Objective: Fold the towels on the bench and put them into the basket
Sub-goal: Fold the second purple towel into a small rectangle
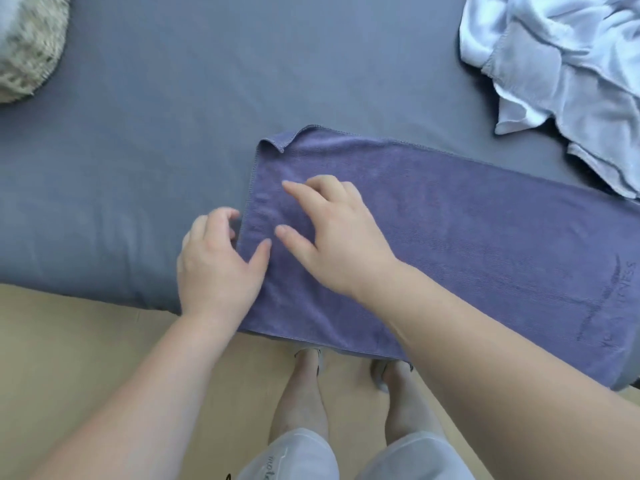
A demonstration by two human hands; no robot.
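A purple towel [467, 244] lies folded lengthwise across the grey bench [173, 116], its near edge hanging over the bench front. Its far left corner is flipped over. My left hand [218, 265] is at the towel's left end, thumb on top and fingers curled at the edge, pinching it. My right hand [332, 233] rests on the towel just to the right, fingers spread and mostly straight. A crumpled white towel [568, 74] lies at the far right of the bench.
A pale woven basket [27, 46] shows at the top left corner of the bench. Below the bench edge is a light wooden floor [86, 341], with my legs and feet standing against the bench.
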